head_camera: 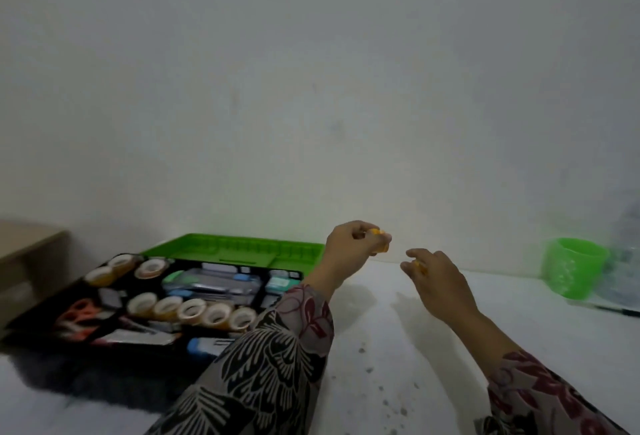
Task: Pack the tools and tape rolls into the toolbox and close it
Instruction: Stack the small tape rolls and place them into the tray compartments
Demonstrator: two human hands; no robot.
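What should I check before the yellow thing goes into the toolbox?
1. Toolbox lid open: ok.
2. Left hand holds the yellow thing well: ok, fingers curled round it.
3. Right hand free to help: not ok, it seems to pinch a small yellow bit.
4. Empty slot inside for it: cannot tell, too blurred.
5. Tape rolls already packed sit in a row: ok.
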